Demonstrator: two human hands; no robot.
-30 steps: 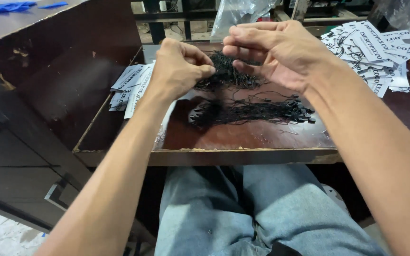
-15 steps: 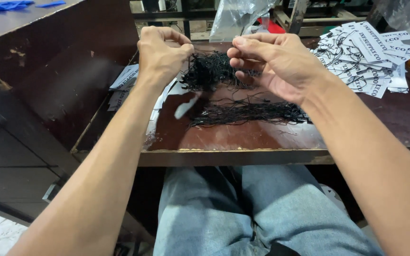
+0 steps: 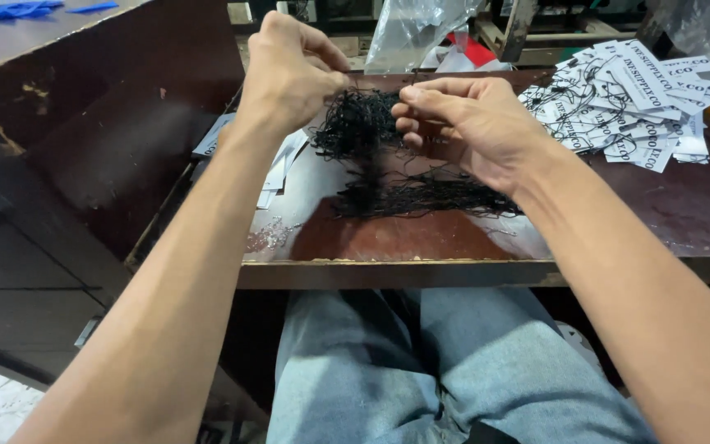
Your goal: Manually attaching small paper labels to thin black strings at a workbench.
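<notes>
Tangle of thin black strings (image 3: 357, 123), lifted clear of the surface and suspended between both hands, upper centre of the view. By appearance the tangle is very light, limp and without stiffness; strands look prone to snagging on one another, so a pinch on a single strand end, rather than on the mass, seems the surest hold. The strands are fine, matt black and loosely knotted, with loops trailing downward toward a second, flatter bundle of black strings (image 3: 421, 197) lying on the surface at 6 o'clock from the tangle.

Left hand (image 3: 289, 70), at 9 o'clock from the tangle: fingers closed together, pinching the strands at the upper left edge of the tangle. Right hand (image 3: 470, 123), at 3 o'clock: thumb and forefinger pressed together at the tangle's right edge, apparently on a strand, though the strand itself is too fine to confirm; the remaining fingers curl beneath.

Surface (image 3: 700, 214): dark reddish-brown, worn, with a pale front edge. A heap of white printed paper tags (image 3: 618, 99) lies at 3 o'clock, well apart from the hands; a few more white tags (image 3: 281, 168) lie under the left forearm at 7 o'clock. A clear plastic bag (image 3: 412, 29) stands at 12 o'clock, behind the tangle. The person's knees in light blue jeans (image 3: 421, 370) appear below the surface edge.
</notes>
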